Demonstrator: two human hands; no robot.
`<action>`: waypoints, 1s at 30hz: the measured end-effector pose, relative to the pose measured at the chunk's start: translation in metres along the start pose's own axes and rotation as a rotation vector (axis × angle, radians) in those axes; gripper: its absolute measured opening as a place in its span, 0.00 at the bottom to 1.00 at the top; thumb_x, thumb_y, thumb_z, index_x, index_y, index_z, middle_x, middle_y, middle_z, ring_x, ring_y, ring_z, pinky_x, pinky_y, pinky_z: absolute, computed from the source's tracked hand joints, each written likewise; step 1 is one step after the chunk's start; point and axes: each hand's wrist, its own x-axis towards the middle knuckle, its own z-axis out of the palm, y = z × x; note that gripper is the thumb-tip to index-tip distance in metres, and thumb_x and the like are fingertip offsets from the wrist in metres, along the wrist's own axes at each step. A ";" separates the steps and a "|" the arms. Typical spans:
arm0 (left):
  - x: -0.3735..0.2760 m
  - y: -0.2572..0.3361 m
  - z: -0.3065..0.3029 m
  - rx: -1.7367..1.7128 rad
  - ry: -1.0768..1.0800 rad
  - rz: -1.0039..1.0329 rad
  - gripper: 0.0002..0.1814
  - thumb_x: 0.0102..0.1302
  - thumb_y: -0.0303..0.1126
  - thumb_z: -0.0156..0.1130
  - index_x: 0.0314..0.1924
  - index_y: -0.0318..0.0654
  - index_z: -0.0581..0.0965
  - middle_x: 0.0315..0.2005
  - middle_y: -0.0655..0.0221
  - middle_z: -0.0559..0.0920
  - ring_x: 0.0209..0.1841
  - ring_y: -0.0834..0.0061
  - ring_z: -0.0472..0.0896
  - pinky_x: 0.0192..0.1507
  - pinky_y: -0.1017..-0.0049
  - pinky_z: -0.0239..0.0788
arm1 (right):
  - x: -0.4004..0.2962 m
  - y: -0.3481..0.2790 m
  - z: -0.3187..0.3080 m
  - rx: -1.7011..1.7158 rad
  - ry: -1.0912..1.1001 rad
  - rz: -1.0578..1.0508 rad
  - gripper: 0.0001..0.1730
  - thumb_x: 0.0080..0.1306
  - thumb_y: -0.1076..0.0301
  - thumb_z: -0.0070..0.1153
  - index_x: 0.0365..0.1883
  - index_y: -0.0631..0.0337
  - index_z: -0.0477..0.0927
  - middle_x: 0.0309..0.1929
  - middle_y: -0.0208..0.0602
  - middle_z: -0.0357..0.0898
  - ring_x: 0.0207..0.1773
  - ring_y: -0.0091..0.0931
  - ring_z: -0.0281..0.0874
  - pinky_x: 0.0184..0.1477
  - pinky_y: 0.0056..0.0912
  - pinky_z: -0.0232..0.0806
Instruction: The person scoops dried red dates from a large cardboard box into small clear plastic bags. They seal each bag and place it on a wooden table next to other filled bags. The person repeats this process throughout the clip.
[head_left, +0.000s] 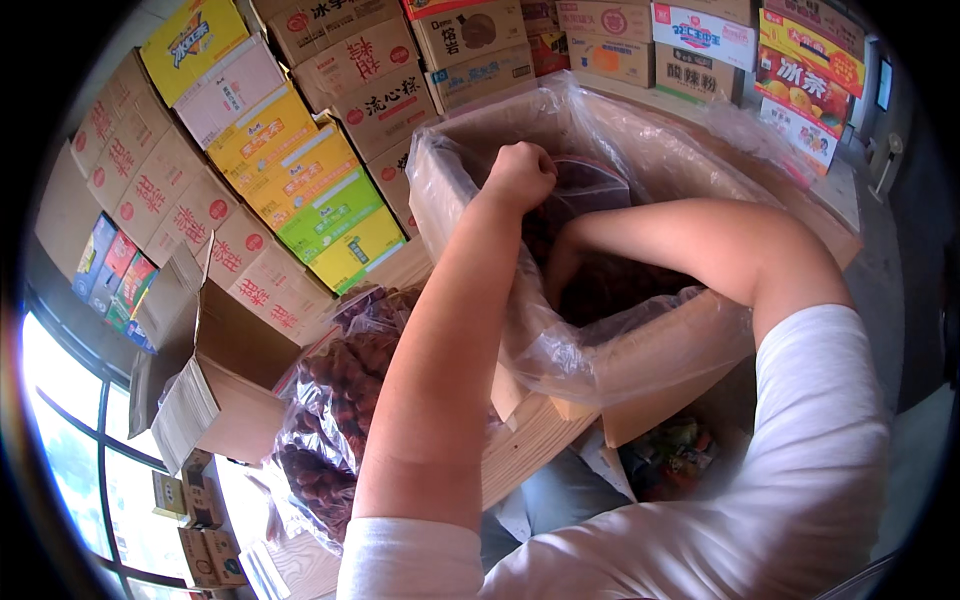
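Observation:
Before me stands a large cardboard carton (667, 349) with a clear plastic liner (551, 349) folded over its rim. Dark reddish-brown dried fruit, probably jujubes (622, 292), lies deep in its shadowed inside. My left hand (523, 176) is closed in a fist over the carton, gripping the edge of a clear zip bag (592, 184) with a reddish closure strip. My right hand (561, 274) reaches down into the carton among the fruit, below the bag. Its fingers are hidden in shadow, so what they hold is unclear.
Filled clear bags of the dark fruit (337, 390) lie on the wooden table (536, 454) left of my left forearm. Beyond them stands an open cardboard box (240, 390). Stacked printed cartons (300, 165) line the back. Colourful packets (667, 454) sit below the table edge.

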 end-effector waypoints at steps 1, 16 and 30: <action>-0.001 -0.001 0.000 0.007 0.005 0.006 0.08 0.48 0.29 0.59 0.28 0.41 0.84 0.30 0.57 0.83 0.38 0.58 0.82 0.47 0.67 0.74 | -0.020 -0.020 -0.005 0.202 -0.308 0.122 0.37 0.56 0.46 0.63 0.58 0.60 0.73 0.57 0.40 0.74 0.51 0.35 0.75 0.53 0.44 0.70; 0.002 0.000 0.002 0.006 -0.022 0.064 0.09 0.48 0.30 0.61 0.31 0.39 0.84 0.31 0.58 0.84 0.38 0.61 0.83 0.47 0.68 0.73 | 0.027 0.015 0.004 0.056 -0.381 -0.033 0.44 0.54 0.43 0.65 0.64 0.53 0.67 0.65 0.35 0.65 0.61 0.35 0.67 0.57 0.45 0.66; 0.002 0.001 0.001 0.023 -0.036 0.018 0.10 0.48 0.31 0.62 0.32 0.41 0.84 0.32 0.58 0.84 0.39 0.62 0.83 0.48 0.69 0.73 | 0.009 0.000 0.013 0.029 -0.759 -0.470 0.35 0.63 0.61 0.61 0.63 0.70 0.64 0.63 0.37 0.68 0.62 0.29 0.63 0.65 0.35 0.55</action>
